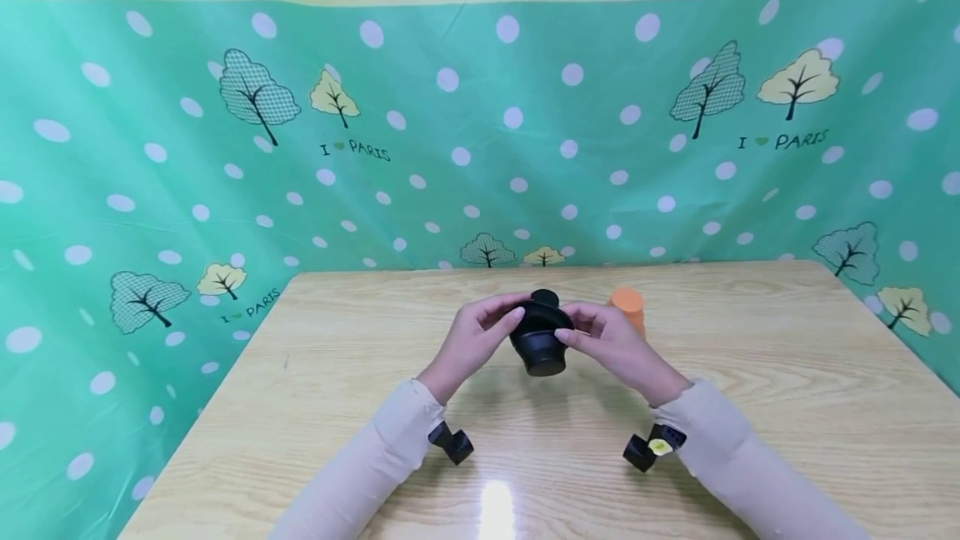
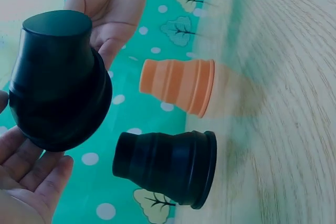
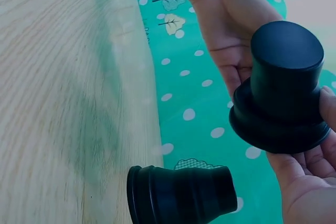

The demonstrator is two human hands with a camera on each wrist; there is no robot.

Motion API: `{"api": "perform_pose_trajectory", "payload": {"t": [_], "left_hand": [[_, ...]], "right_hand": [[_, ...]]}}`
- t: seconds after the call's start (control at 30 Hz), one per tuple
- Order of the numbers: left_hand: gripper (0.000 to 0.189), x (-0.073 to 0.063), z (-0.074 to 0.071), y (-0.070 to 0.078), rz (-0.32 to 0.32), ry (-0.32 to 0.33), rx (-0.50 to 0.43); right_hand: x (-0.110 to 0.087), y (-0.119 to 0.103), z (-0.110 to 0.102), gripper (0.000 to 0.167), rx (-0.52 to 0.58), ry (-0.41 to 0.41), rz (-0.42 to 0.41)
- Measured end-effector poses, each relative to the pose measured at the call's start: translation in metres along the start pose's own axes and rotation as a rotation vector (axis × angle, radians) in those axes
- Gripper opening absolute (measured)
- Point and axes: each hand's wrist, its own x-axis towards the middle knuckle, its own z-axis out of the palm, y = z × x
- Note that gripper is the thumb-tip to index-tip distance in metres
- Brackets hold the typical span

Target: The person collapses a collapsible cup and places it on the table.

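Both hands hold a black collapsible cup above the table, tilted, its narrow base turned toward me and its wide rim away. My left hand grips the rim's left side, thumb on the near face. On the opposite side my right hand pinches the cup between thumb and fingers. A second black cup stands upside down on the table behind the held one; in the head view only its top shows. To its right an orange cup, stepped in the same way, also stands upside down, partly hidden by my right hand.
The wood-grain table ends at a green dotted curtain behind the cups. Small black devices are strapped at both wrists. A bright reflection lies on the table's near part.
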Motion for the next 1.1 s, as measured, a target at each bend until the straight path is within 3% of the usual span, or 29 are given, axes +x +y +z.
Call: {"api": "perform_pose_trajectory", "payload": {"t": [0.33,0.57,1.1], "left_hand": [[0.034,0.0,0.0,0.003,0.011,-0.004,-0.047],[0.036,0.008,-0.001,-0.028,0.035,-0.004,-0.082],[0.038,0.008,0.0,-0.029,0.036,-0.013,-0.092]], "right_hand": [[0.002,-0.002,-0.001,0.03,0.087,0.03,-0.019],[0.001,-0.002,-0.002,0.026,0.105,0.053,0.0],[0.001,0.001,-0.005,0.014,0.221,0.036,0.003]]}}
